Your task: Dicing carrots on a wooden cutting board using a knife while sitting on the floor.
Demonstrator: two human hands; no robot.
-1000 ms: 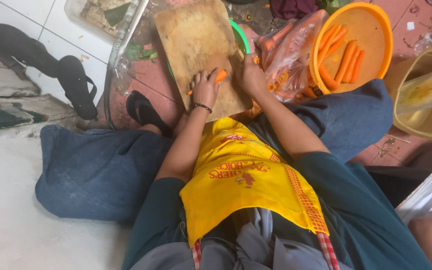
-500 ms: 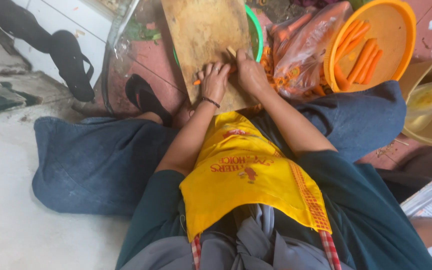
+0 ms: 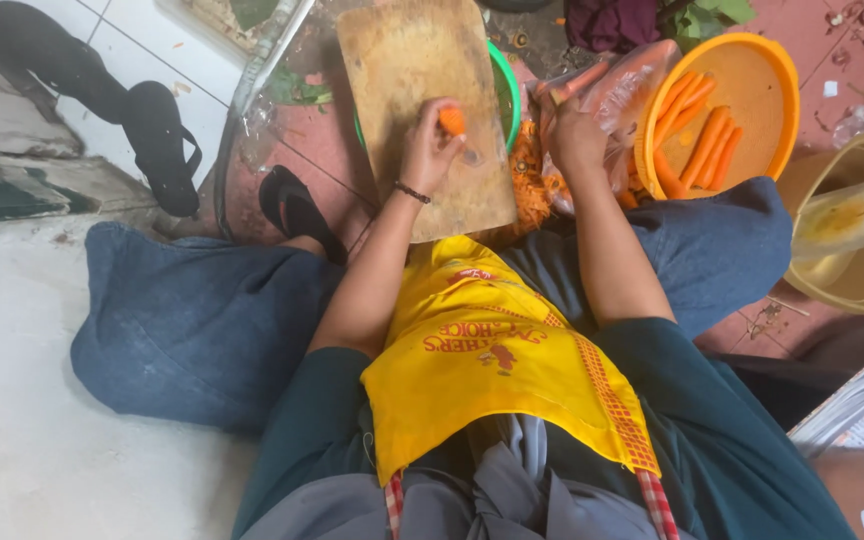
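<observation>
Wooden cutting board (image 3: 422, 90) is the landmark: worn, stained, set over a green bowl (image 3: 505, 90) whose rim shows along the board's right edge, near end at the person's yellow apron (image 3: 492, 350). Board top is mostly bare; room left of it is tight, with a black sandal (image 3: 297, 210) on red tile close by the near left corner. Right of the board, a clear plastic bag (image 3: 617, 90) of carrots, then an orange basin (image 3: 752, 90) with whole peeled carrots, a yellow bucket (image 3: 852, 250) beyond. Carrot piece (image 3: 451, 120): short orange stub over the board's right half. Left hand (image 3: 427, 150) fingers closed around the stub. Right hand (image 3: 574, 135) off the board's right edge, at the bag, fingers curled on the plastic; grip unclear.
</observation>
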